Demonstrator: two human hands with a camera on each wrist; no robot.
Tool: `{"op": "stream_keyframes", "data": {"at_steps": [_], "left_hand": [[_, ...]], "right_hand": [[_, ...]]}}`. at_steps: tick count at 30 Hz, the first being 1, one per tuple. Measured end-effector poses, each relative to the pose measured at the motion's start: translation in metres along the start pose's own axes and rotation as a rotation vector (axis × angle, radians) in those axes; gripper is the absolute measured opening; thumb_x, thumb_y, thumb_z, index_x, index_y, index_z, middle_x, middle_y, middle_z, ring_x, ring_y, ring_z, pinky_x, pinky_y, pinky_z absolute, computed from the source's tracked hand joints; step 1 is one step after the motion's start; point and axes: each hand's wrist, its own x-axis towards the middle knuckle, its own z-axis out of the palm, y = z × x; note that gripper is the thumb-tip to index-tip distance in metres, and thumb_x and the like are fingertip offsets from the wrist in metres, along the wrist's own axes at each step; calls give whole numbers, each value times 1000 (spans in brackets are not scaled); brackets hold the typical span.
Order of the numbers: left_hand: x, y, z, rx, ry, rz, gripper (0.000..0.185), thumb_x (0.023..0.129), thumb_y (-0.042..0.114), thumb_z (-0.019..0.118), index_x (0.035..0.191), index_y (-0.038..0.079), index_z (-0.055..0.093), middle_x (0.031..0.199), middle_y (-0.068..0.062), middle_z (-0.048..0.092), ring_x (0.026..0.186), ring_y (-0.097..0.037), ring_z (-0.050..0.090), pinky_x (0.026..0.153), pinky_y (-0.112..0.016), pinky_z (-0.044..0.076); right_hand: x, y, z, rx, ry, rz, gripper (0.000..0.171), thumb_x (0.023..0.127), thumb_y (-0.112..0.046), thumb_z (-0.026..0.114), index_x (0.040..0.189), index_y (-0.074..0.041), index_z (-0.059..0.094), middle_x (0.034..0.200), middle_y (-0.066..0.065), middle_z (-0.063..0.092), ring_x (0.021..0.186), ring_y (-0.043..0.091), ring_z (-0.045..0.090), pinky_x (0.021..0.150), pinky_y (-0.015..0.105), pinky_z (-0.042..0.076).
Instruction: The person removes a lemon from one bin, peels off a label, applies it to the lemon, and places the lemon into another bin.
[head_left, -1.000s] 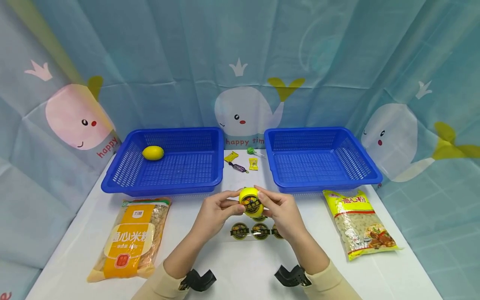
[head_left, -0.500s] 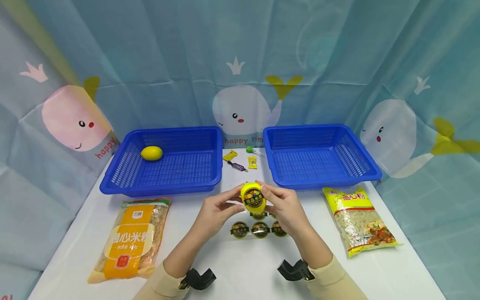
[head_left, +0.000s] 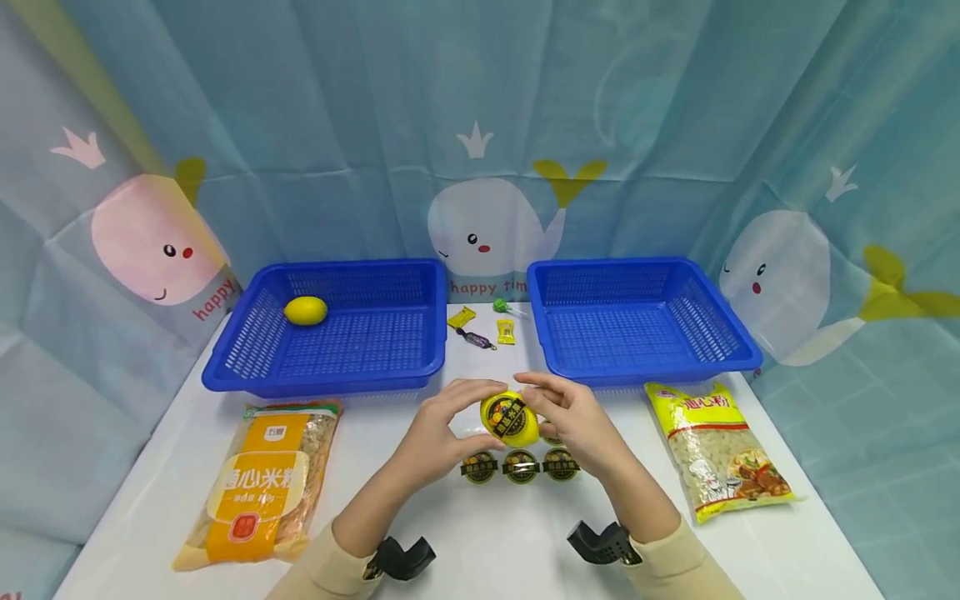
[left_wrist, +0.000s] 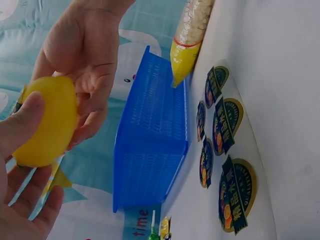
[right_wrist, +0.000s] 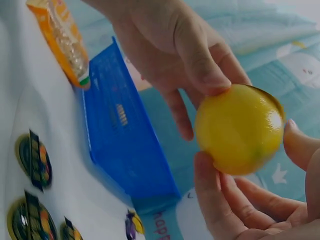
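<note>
A yellow lemon (head_left: 529, 431) with a round black fruit sticker (head_left: 504, 416) on its upper side is held up between both hands. My left hand (head_left: 438, 429) holds it from the left, thumb at the lower side and fingers at the top; the left wrist view shows that thumb on the lemon (left_wrist: 50, 125). From the right, the thumb and fingertips of my right hand (head_left: 573, 417) pinch it, and the right wrist view has them at opposite sides of the lemon (right_wrist: 242, 132). Under the hands lies a sheet of matching stickers (head_left: 521, 467), partly hidden.
Another lemon (head_left: 306, 311) lies in the left blue basket (head_left: 326, 385). A second blue basket (head_left: 652, 371) stands at the right. Several wrapped candies (head_left: 506, 332) and a green lollipop (head_left: 501, 306) lie between them. Pasta bags flank the hands, orange (head_left: 258, 483) left, yellow (head_left: 723, 454) right.
The lemon has turned in the hands, so its sticker sits tilted and faces up. My left thumb and fingers have spread wider around it.
</note>
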Motion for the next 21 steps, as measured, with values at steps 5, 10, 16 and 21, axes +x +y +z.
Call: {"op": "stream_keyframes", "data": {"at_steps": [5,10,16,21], "left_hand": [[0,-1,2,-19,37,-33,63,73,29,90,131,23,66,133,7,65,128,-16,58,106,-41,51],[1,-2,4,-14,59,-69,64,72,28,91,130,25,66,131,11,65,124,-12,59,99,-39,55],[1,-2,4,-5,100,-110,62,72,31,91,129,25,67,129,13,65,118,-10,61,95,-37,56],[1,-4,4,-5,140,-142,61,73,34,90,129,26,67,129,12,66,115,-10,62,94,-37,57]], "right_hand": [[-1,-1,-26,-45,53,-82,47,101,-29,63,138,-1,56,124,23,66,110,26,68,88,38,61],[-5,-7,-68,-157,169,-128,48,100,-30,65,137,-1,58,125,20,68,110,22,69,91,37,60],[-13,-19,-121,-347,322,-89,56,97,-42,66,142,-11,56,132,5,66,111,0,63,91,16,54],[-21,-22,-173,-494,450,-17,64,94,-51,66,149,-23,50,148,5,55,127,9,56,90,4,46]]}}
